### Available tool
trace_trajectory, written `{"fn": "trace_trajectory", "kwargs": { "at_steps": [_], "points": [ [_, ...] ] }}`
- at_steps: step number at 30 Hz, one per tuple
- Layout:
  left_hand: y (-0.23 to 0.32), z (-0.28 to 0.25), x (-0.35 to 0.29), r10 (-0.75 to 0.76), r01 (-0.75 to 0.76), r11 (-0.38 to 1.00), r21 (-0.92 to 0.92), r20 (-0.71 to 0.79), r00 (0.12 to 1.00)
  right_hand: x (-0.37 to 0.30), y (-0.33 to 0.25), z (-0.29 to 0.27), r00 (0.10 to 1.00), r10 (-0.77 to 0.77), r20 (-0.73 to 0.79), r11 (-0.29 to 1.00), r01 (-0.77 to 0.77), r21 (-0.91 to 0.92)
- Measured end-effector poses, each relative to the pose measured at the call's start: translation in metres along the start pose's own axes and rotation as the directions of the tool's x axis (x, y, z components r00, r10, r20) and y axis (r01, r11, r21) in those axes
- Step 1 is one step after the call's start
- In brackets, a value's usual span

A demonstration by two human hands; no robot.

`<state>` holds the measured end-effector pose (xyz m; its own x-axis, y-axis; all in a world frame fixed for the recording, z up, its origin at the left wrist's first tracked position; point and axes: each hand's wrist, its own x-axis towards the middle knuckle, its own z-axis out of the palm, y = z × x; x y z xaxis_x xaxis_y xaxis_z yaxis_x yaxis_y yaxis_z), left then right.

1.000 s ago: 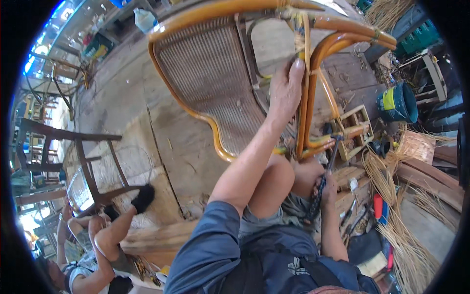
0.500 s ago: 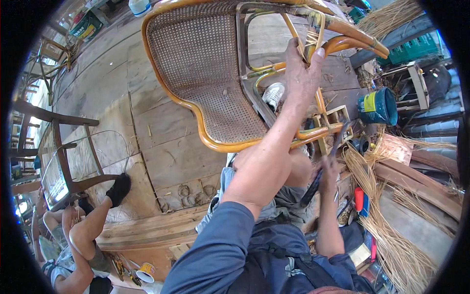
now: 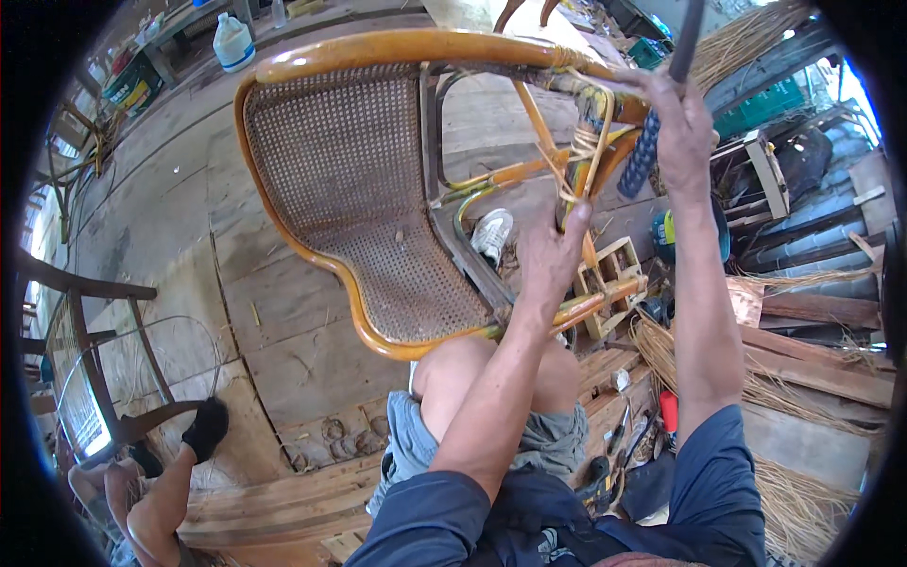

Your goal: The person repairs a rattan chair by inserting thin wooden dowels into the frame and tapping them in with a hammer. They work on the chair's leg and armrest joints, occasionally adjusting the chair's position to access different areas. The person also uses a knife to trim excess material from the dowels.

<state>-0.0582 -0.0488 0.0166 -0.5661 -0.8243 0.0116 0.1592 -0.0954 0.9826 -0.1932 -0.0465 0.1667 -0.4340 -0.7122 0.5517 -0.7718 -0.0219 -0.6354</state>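
Note:
A rattan chair [image 3: 364, 333] with a woven cane panel [image 3: 331, 161] leans on its side against my knees. My left hand [image 3: 548, 253] is closed around the frame and the loose end of a pale cane strip, just below a wrapped joint [image 3: 587, 144]. Beside that joint, my right hand [image 3: 684, 142] is raised, gripping a long tool with a ridged dark grip [image 3: 641, 156]. The tool's grey shaft extends above the hand, and its far end is out of view. Part of the frame lies hidden behind my hands.
Bundles of rattan strands [image 3: 794, 510], wood planks [image 3: 822, 364] and a small wooden crate [image 3: 614, 274] lie to the right. A dark blue bucket [image 3: 664, 236] is partly behind my right arm. At left, another person's leg [image 3: 156, 515] is near a dark wooden chair [image 3: 90, 359].
My right hand has risen from beside my lap to the frame's upper joint with the tool. My left hand has slid down the frame. The chair appears shifted left and lower.

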Motion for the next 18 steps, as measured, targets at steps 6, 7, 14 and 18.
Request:
{"fn": "trace_trajectory", "kwargs": {
  "at_steps": [6, 7, 14, 18],
  "points": [
    [-0.005, -0.002, -0.002, -0.073, 0.079, 0.995, -0.053, 0.102, 0.992, -0.002, -0.005, 0.019, 0.994, -0.075, -0.080, 0.997, 0.077, 0.015],
    [-0.003, -0.001, -0.002, -0.086, 0.093, 0.994, -0.063, 0.109, 0.990, -0.003, -0.004, 0.020, 0.996, -0.046, -0.076, 0.998, 0.049, 0.040],
    [-0.004, 0.005, 0.002, -0.075, 0.075, 0.997, -0.002, -0.015, 0.997, -0.007, -0.002, 0.026, 0.989, 0.037, -0.142, 0.989, -0.017, 0.144],
    [0.007, 0.002, 0.003, -0.152, 0.152, 0.988, 0.003, -0.026, 0.988, -0.007, -0.002, 0.030, 0.988, 0.049, -0.146, 0.986, -0.025, 0.162]
  ]
}}
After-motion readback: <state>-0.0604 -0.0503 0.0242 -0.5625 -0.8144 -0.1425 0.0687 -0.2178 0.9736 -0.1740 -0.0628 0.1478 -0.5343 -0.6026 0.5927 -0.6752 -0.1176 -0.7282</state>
